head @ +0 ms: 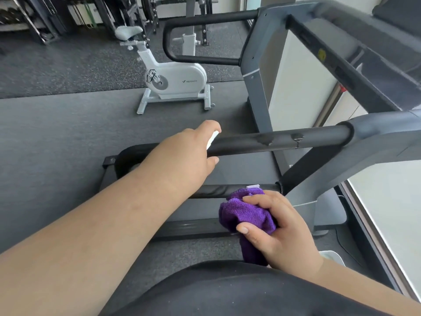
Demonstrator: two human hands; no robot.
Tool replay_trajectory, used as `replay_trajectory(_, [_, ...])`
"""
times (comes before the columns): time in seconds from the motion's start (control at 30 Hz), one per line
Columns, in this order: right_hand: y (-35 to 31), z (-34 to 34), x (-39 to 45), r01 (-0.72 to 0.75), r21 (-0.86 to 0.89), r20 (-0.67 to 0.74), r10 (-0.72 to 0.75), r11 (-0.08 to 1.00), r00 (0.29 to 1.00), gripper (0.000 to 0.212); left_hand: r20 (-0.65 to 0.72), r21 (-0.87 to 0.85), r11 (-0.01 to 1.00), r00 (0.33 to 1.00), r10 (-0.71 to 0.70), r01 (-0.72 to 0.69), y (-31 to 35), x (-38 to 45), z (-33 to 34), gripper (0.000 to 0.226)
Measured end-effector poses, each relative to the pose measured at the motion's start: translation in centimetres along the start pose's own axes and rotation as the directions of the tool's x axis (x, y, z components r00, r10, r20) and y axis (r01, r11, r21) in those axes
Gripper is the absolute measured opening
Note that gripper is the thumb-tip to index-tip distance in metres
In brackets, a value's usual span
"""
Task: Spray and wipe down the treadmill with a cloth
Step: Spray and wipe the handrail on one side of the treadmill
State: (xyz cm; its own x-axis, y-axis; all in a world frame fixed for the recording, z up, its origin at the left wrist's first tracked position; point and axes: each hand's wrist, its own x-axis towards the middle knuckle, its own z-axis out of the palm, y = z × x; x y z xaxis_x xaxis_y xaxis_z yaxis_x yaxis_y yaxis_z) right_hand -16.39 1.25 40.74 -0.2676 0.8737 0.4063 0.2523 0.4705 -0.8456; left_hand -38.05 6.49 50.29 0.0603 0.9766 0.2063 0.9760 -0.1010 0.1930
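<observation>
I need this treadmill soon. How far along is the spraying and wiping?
Early. The near handrail carries a wet patch, so it looks sprayed. The left hand holds a white sprayer at that rail; the right hand grips the bunched purple cloth. Wiping the rails and the rest remains.

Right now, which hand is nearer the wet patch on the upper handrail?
Left. The left hand is at the same upper handrail, holding a white object beside the wet patch. The right hand is lower down, gripping the purple cloth by the lower bar.
</observation>
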Motion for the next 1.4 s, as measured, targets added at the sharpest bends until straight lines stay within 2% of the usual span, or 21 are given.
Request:
replay_trajectory(0.23, [-1.9, 4.5, 0.5, -0.001, -0.013, 0.026, 0.002, 1.0, 1.0, 0.038, 0.013, -0.049, 0.999, 1.0, -0.012, 0.013, -4.7, -1.2, -1.2, 0.04])
replay_trajectory(0.4, [-3.0, 7.4, 0.4, -0.029, -0.014, 0.002, 0.029, 0.999, 1.0, 0.036, 0.014, -0.052, 0.998, 1.0, -0.026, 0.027, -8.2, -2.9, -2.5, 0.046])
replay_trajectory(0.67, [-4.2, 11.0, 0.5, -0.056, -0.054, -0.027, 0.055, 0.997, 0.998, 0.039, 0.056, -0.073, 0.994, 0.995, -0.083, 0.087, -13.5, -5.1, -3.0, 0.04])
replay_trajectory(0.87, [-5.0, 12.7, 0.7, -0.072, -0.077, -0.057, 0.067, 0.994, 0.996, 0.042, 0.04, -0.13, 0.99, 0.998, -0.045, 0.05, -14.6, -5.0, -2.9, 0.043])
replay_trajectory(1.03, [-5.0, 11.2, 0.4, -0.119, -0.078, -0.169, 0.105, 0.99, 0.98, 0.033, 0.002, -0.217, 0.975, 0.999, 0.044, -0.043, -11.9, -5.1, -2.8, 0.051])
replay_trajectory(1.17, [-4.5, 7.1, 0.3, -0.181, -0.018, -0.38, 0.161, 0.983, 0.911, 0.026, 0.006, -0.278, 0.955, 0.994, 0.106, -0.1, -8.3, -4.5, -1.9, 0.053])
replay_trajectory(1.3, [-3.6, -0.6, 2.8, -0.209, -0.044, -0.648, 0.131, 0.977, 0.75, 0.019, 0.04, -0.348, 0.932, 0.991, 0.127, -0.105, -4.7, -4.1, -0.6, 0.055])
replay_trajectory(1.4, [-2.9, -6.2, 6.0, -0.203, -0.13, -0.74, 0.042, 0.971, 0.672, 0.018, 0.05, -0.365, 0.926, 0.991, 0.122, -0.096, -2.4, -3.8, 0.3, 0.055])
